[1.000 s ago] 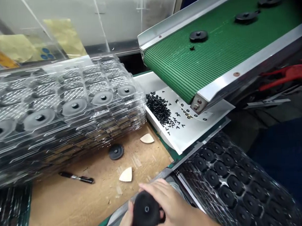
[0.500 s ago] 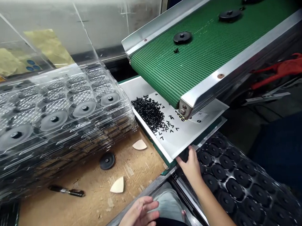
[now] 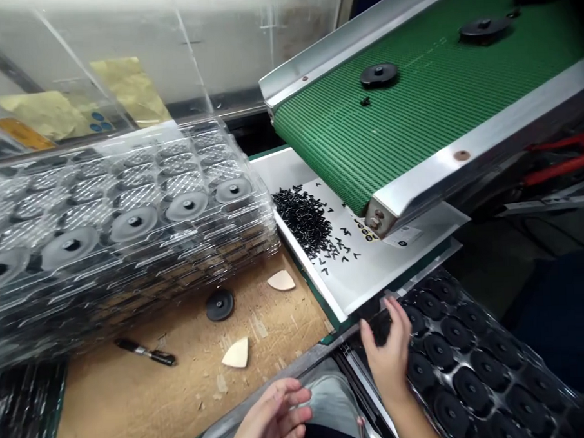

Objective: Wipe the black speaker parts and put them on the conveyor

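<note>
My right hand [image 3: 388, 357] lies over the near-left corner of a black tray [image 3: 478, 382] filled with black round discs. Its fingers are spread just below the edge of a white tray [image 3: 372, 273], and nothing shows in them. My left hand [image 3: 272, 420] hovers low over my lap, fingers loosely apart and empty. A heap of small black screws [image 3: 304, 217] lies in the white tray.
A green conveyor belt [image 3: 413, 117] slopes in from the upper right carrying black discs [image 3: 378, 75]. A stack of clear blister trays [image 3: 127, 220] fills the left. On the wooden board [image 3: 135, 400] lie a loose black disc [image 3: 220, 305], two cream triangular pieces [image 3: 281, 281] and a pen [image 3: 145, 352].
Both hands held a black disc at my lap. The right hand carried it to the black tray's corner and now has its fingers spread. The left hand let go and stayed low.
</note>
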`<state>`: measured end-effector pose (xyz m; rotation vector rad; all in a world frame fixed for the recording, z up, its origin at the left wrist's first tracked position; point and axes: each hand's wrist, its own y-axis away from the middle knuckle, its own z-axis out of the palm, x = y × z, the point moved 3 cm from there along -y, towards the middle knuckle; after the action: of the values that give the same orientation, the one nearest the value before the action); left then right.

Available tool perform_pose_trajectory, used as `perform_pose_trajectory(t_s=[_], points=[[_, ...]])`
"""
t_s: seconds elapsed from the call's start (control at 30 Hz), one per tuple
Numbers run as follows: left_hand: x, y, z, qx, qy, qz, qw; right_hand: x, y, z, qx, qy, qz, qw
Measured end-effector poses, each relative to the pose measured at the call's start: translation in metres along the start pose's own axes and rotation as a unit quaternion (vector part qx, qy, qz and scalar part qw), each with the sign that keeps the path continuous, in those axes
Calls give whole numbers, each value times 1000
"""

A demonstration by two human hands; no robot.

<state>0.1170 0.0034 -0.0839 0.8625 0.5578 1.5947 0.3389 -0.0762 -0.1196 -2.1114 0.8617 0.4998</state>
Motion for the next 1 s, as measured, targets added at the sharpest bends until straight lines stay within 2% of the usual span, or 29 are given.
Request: perform_pose_trajectory(t_s=[0.1, 0.17, 0.2, 0.27, 0.33, 0.4, 0.5, 0.57, 0.6, 0.63, 0.7, 0.8, 0.9, 1.0], points=[[-2, 1, 2, -19, 7, 9, 1000, -28, 8, -22, 14, -33, -102, 994], [-4, 1, 1, -30, 15, 19, 999, -51, 10, -24, -45, -95, -184, 977], [-5, 1, -1, -33, 20, 23, 999, -64, 9, -17, -105, -134, -202, 964], [-11, 3, -6, -36, 31, 31, 998, -91, 7, 8, -247, -194, -191, 930], [-19, 5, -15, -34, 40, 31, 998, -118, 5, 46, -349, -207, -169, 898], [-29, 9, -25, -27, 55, 30, 998, -143, 4, 88, -385, -197, -168, 886], [-38, 20, -42, -9, 101, 51, 993, -172, 5, 145, -403, -177, -169, 882], [-39, 29, -52, 0, 129, 76, 989, -186, 8, 166, -416, -171, -175, 876], [-37, 33, -56, 5, 138, 90, 986, -192, 10, 169, -422, -173, -179, 872], [-33, 38, -59, 13, 145, 108, 983, -196, 12, 167, -427, -178, -182, 867], [-22, 49, -66, 45, 160, 158, 973, -201, 18, 148, -440, -193, -187, 857], [1, 63, -72, 87, 204, 234, 947, -206, 26, 100, -473, -229, -208, 825], [22, 72, -68, 37, 239, 263, 934, -213, 33, 52, -495, -259, -257, 789], [29, 79, -60, -15, 229, 255, 939, -223, 36, 25, -498, -245, -295, 778]])
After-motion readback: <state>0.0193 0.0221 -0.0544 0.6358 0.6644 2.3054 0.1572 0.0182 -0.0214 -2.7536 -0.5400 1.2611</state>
